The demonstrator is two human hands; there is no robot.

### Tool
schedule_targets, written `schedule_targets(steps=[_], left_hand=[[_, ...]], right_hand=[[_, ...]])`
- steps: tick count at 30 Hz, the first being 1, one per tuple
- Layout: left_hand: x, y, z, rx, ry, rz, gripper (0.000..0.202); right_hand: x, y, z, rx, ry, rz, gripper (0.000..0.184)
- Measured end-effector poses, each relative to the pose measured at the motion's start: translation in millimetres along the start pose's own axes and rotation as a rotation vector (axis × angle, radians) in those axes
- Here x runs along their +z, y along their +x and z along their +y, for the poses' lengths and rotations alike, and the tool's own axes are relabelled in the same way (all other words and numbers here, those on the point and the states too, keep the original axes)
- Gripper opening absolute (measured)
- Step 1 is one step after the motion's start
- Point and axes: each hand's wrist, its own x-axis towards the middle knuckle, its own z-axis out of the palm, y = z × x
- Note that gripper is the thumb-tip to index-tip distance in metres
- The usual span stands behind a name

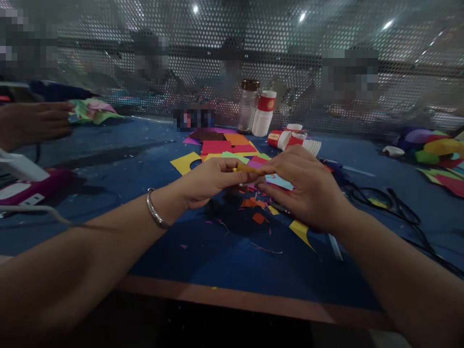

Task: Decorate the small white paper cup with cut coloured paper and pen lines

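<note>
Above the middle of the blue table, both hands meet on a small piece of yellow paper [247,167]. My left hand [213,181], with a silver bangle on its wrist, pinches the piece between thumb and fingers. From the other side my right hand [308,186] grips its edge with the fingertips, palm facing down. Just beyond lie coloured paper sheets [216,147] in red, orange, brown and purple. A yellow sheet with a round cut-out [184,163] is left of them. Orange paper scraps [258,218] are scattered below my hands, near a yellow offcut [300,233].
A glass bottle [245,108] and a stack of paper cups [264,115] stand at the back; more cups [279,139] lie tipped. A black cable [398,205] curls at right. A purple power strip [47,186] and another person's hand [34,123] are at left.
</note>
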Motion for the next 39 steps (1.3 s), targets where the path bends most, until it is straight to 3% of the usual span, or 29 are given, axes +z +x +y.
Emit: schedule_targets(steps=[7, 10, 17, 22, 26, 32, 39], left_hand=[[-1.3, -3.1, 9.7, -0.146, 0.048, -0.091, 0.023], [-2.5, -3.6, 10.8, -0.136, 0.1, -0.105, 0.028], [-4.0, -5.5, 15.0, -0.067, 0.21, -0.081, 0.014], [-2.4, -7.1, 16.9, -0.093, 0.112, -0.098, 0.012], [-3.8, -6.2, 15.8, -0.137, 0.075, -0.069, 0.013], [-12.2, -3.8, 15.6, -0.245, 0.12, -0.07, 0.017], [-9.4, -2.7, 18.0, -0.354, 0.222, -0.018, 0.017]], right_hand=[[-8.4, 3.9, -3.6, 0.262, 0.175, -0.047, 0.018], [-10.7, 4.5, -3.0, 0.388, 0.264, -0.047, 0.02], [-8.8, 5.7, 0.9, 0.574, 0.492, -0.012, 0.021], [-9.8, 9.2, 0.9, 0.723, 0.662, -0.053, 0.041], [-8.9, 9.6, -0.4, 0.86, 0.779, -0.115, 0.044], [-9.0, 6.5, 4.6, 0.87, 0.76, -0.285, 0.038], [-20.8, -1.3, 33.6, 0.866, 0.531, -0.123, 0.039]])
